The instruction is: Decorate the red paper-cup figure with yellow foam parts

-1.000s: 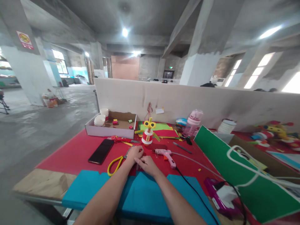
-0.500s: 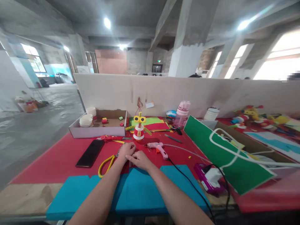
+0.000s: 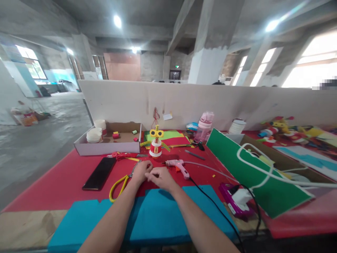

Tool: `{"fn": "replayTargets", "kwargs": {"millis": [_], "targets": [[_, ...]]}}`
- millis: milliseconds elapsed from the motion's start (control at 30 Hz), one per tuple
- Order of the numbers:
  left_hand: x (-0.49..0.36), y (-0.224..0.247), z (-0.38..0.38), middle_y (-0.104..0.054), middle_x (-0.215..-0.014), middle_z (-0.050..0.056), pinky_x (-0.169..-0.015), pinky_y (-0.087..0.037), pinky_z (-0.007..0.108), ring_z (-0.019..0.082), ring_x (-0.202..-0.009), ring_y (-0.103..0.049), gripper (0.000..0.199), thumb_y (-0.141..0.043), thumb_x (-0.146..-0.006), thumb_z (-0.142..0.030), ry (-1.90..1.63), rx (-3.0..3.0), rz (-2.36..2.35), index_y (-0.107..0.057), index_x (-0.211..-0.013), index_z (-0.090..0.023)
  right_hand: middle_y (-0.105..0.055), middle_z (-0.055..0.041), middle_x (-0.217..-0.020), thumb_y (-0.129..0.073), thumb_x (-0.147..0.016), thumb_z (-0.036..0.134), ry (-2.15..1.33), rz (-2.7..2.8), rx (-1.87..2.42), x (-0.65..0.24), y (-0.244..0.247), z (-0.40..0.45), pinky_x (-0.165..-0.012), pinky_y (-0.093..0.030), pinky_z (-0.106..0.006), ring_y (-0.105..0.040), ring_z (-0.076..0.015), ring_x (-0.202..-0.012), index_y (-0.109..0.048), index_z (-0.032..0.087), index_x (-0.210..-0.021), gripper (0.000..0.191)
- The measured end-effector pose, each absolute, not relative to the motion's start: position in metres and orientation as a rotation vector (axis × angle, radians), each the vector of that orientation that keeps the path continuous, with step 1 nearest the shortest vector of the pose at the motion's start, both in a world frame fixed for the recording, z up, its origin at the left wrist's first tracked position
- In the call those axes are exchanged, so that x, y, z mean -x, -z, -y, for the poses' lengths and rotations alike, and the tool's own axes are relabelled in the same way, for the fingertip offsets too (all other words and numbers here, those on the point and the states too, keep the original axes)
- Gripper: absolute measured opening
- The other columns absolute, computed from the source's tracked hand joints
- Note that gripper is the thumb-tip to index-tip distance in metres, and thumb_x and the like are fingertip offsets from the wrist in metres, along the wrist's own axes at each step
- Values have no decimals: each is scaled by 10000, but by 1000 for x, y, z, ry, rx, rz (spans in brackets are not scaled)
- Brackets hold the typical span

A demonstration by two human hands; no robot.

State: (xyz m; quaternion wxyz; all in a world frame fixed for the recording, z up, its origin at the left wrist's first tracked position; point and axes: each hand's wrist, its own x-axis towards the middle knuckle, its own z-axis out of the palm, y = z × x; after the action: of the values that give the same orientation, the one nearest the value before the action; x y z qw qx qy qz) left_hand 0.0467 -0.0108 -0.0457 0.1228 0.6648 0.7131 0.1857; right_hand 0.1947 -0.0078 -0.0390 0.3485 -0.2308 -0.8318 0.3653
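My left hand rests on the red tabletop, its fingers curled inward, with nothing visible in it. Close beside it, my right hand has its fingers bent and its thumb and fingertips near my left wrist; I see nothing held there either. Yellow-handled scissors lie left of my left hand, the blades partly hidden behind it. Just beyond both hands stands a small figure with a red-and-white cup body, yellow ring eyes and coiled paper arms. A pink glue gun lies to the right of my right hand.
A black phone and red-handled cutter lie left. An open box holds paper cups and small rolls. Right are a purple power strip, cables and a green board. Blue foam lines the front edge; a partition stands behind.
My right hand has lifted slightly off my left wrist and drawn a little right, its fingers curling more. My left hand stays nearly in place. The view has shifted slightly.
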Motion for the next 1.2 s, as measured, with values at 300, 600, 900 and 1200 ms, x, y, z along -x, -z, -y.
{"fn": "replayTargets", "kwargs": {"millis": [300, 600, 900, 1200], "targets": [[-68, 35, 28, -694, -957, 106, -747, -456, 329, 252, -926, -657, 235, -379, -910, -309, -249, -2080, -2151, -581, -976, -208, -646, -36, -600, -415, -876, 597, -577, 1660, 1151, -254, -15, -130, -474, -388, -204, -530, -109, -462, -708, 133, -786, 556], [-71, 44, 22, -671, -967, 92, -717, -465, 321, 239, -907, -656, 240, -343, -924, -241, -121, -2145, -2127, -519, -1082, -201, -707, -115, -1085, -375, -942, 228, -27, 2087, 1805, -276, -4, -255, -848, -435, -217, -642, -185, -1016, -700, 147, -1034, 348], [-71, 51, 19, -669, -929, 79, -678, -438, 298, 231, -861, -656, 228, -331, -928, -247, -148, -2106, -2110, -532, -1031, -217, -569, -113, -1204, -587, -898, 348, -27, 2572, 1884, -269, 16, -310, -858, -521, -415, -597, -216, -1023, -547, 132, -1206, 378], [-72, 51, 17, -672, -882, 76, -644, -415, 297, 229, -819, -654, 216, -329, -922, -227, -159, -2071, -2120, -541, -963, -220, -634, -205, -1144, -401, -964, 171, 98, 2584, 1850, -271, 18, -311, -882, -467, -362, -609, -257, -1075, -599, 86, -1165, 295]]}}
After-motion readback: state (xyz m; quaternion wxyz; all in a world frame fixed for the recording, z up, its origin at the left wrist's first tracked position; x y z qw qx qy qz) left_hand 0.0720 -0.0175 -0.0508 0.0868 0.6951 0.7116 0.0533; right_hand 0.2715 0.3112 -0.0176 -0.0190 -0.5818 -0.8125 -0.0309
